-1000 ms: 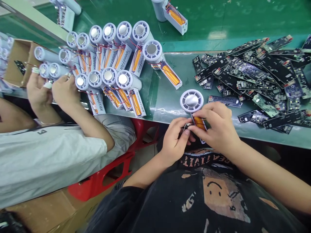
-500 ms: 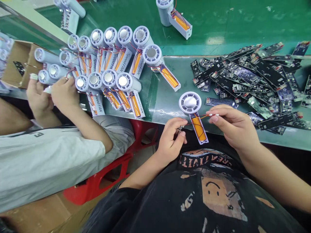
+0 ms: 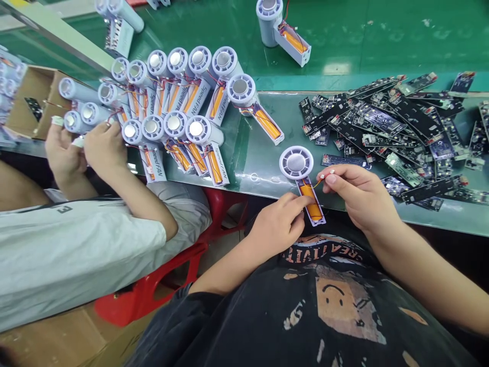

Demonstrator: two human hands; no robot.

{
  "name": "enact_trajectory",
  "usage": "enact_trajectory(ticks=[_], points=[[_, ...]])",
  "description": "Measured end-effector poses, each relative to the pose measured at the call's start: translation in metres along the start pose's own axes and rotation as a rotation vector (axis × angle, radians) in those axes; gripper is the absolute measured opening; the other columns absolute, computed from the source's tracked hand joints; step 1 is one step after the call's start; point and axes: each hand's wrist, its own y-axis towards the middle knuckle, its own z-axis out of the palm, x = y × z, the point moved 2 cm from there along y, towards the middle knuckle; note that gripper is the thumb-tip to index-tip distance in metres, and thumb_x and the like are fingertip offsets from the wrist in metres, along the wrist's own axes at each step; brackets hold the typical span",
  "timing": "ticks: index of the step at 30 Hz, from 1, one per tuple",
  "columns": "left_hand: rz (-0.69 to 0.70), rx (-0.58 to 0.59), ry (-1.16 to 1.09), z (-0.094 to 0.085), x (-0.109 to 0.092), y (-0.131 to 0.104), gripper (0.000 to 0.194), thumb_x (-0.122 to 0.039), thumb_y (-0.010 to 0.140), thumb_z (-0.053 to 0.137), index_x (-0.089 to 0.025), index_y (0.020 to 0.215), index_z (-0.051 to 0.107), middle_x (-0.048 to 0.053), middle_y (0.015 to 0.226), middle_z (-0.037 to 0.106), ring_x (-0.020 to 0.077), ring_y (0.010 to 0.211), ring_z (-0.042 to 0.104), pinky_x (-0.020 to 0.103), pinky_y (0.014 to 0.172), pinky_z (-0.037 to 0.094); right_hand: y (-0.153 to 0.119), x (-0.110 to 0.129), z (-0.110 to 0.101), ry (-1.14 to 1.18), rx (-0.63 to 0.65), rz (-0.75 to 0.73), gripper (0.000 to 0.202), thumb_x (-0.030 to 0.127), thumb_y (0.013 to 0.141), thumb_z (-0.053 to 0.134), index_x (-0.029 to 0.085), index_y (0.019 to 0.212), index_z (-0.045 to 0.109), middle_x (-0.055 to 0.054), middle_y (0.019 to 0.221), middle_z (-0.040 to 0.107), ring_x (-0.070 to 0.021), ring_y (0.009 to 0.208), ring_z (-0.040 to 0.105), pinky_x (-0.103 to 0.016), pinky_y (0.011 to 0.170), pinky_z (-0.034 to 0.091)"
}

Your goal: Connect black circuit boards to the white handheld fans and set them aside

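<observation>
A lavender handheld fan (image 3: 296, 162) lies in front of me with its round silver-centred head on the table and its open handle toward my body. Inside the handle is an orange battery (image 3: 314, 212) with thin wires across it. The index finger of my left hand (image 3: 277, 220) reaches onto the battery while its other fingers curl in; whatever they may hold is hidden. Just right of the handle, my right hand (image 3: 359, 191) pinches red and yellow wires (image 3: 319, 181) that end in small white connectors.
A heap of black circuit boards (image 3: 382, 120) spreads over the table's right side. Several fans (image 3: 196, 127) stand at the left, and another lone fan (image 3: 269, 23) is at the back. A co-worker's hands (image 3: 103, 145) work beside a cardboard box (image 3: 36, 102) and a red stool (image 3: 153, 288).
My left hand has moved right, from beside the handle onto the battery. My right hand has shifted slightly left with the wires, closer to the fan. The view has turned a little.
</observation>
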Motion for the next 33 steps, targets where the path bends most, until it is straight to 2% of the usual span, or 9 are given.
enact_trajectory(ticks=[5, 8, 13, 18, 22, 27, 30, 33], points=[[0.029, -0.136, 0.008, -0.002, -0.001, -0.001, 0.039, -0.015, 0.092, 0.049, -0.022, 0.130, 0.055, 0.005, 0.100, 0.066, 0.0197, 0.088, 0.063, 0.033, 0.079, 0.054, -0.001, -0.001, 0.001, 0.015, 0.022, 0.027, 0.022, 0.045, 0.077, 0.076, 0.024, 0.080, 0.071, 0.000, 0.077, 0.071, -0.0134, 0.065, 0.060, -0.032, 0.067, 0.054], [0.031, -0.200, 0.052, -0.003, -0.003, 0.002, 0.035, -0.020, 0.094, 0.052, -0.021, 0.129, 0.055, 0.006, 0.101, 0.068, 0.0197, 0.087, 0.063, 0.032, 0.077, 0.053, -0.002, -0.002, 0.002, -0.013, 0.042, 0.016, 0.022, 0.045, 0.078, 0.075, 0.024, 0.080, 0.071, -0.001, 0.077, 0.071, -0.0139, 0.066, 0.061, -0.031, 0.067, 0.053], [0.068, -0.280, 0.211, -0.005, -0.010, 0.011, 0.020, -0.030, 0.099, 0.052, -0.020, 0.110, 0.066, 0.004, 0.090, 0.069, 0.0165, 0.078, 0.062, 0.026, 0.067, 0.047, -0.005, -0.001, 0.004, -0.198, 0.089, 0.011, 0.023, 0.044, 0.081, 0.070, 0.022, 0.077, 0.070, -0.002, 0.075, 0.071, -0.0158, 0.066, 0.061, -0.031, 0.063, 0.050], [0.120, -0.348, 0.463, -0.007, -0.014, 0.021, 0.024, -0.024, 0.098, 0.051, -0.018, 0.083, 0.069, 0.001, 0.070, 0.062, 0.0139, 0.062, 0.054, 0.026, 0.054, 0.035, -0.007, 0.004, 0.004, -0.275, 0.070, -0.056, 0.018, 0.039, 0.083, 0.066, 0.022, 0.077, 0.069, -0.003, 0.079, 0.070, -0.0177, 0.074, 0.062, -0.033, 0.070, 0.049], [0.239, -0.310, 0.472, -0.010, -0.011, 0.027, 0.025, -0.019, 0.096, 0.049, -0.018, 0.080, 0.068, 0.000, 0.065, 0.059, 0.0135, 0.058, 0.051, 0.028, 0.053, 0.033, -0.004, 0.001, 0.003, -0.229, 0.054, -0.051, 0.020, 0.040, 0.082, 0.068, 0.021, 0.076, 0.068, -0.003, 0.079, 0.069, -0.0169, 0.074, 0.061, -0.033, 0.071, 0.048], [0.397, -0.197, 0.519, -0.013, -0.007, 0.028, 0.028, -0.022, 0.097, 0.048, -0.019, 0.078, 0.068, 0.001, 0.067, 0.060, 0.0139, 0.056, 0.050, 0.028, 0.051, 0.031, 0.003, -0.005, 0.000, -0.076, 0.016, 0.005, 0.021, 0.041, 0.084, 0.068, 0.021, 0.079, 0.067, 0.003, 0.062, 0.055, -0.0105, 0.056, 0.046, -0.027, 0.055, 0.039], [0.352, -0.211, 0.418, -0.014, -0.004, 0.024, 0.024, -0.019, 0.094, 0.049, -0.018, 0.081, 0.068, 0.001, 0.067, 0.061, 0.0138, 0.056, 0.052, 0.027, 0.051, 0.035, 0.005, -0.005, -0.001, -0.008, 0.019, 0.013, 0.024, 0.044, 0.082, 0.072, 0.021, 0.078, 0.065, 0.004, 0.060, 0.052, -0.0096, 0.054, 0.043, -0.025, 0.050, 0.035], [0.276, -0.251, 0.180, -0.015, 0.000, 0.018, 0.016, -0.013, 0.089, 0.051, -0.016, 0.091, 0.067, 0.002, 0.078, 0.069, 0.0140, 0.068, 0.062, 0.025, 0.063, 0.047, 0.003, -0.003, -0.001, 0.051, 0.032, -0.034, 0.025, 0.044, 0.080, 0.075, 0.022, 0.076, 0.064, 0.003, 0.068, 0.058, -0.0096, 0.058, 0.048, -0.025, 0.054, 0.040]])
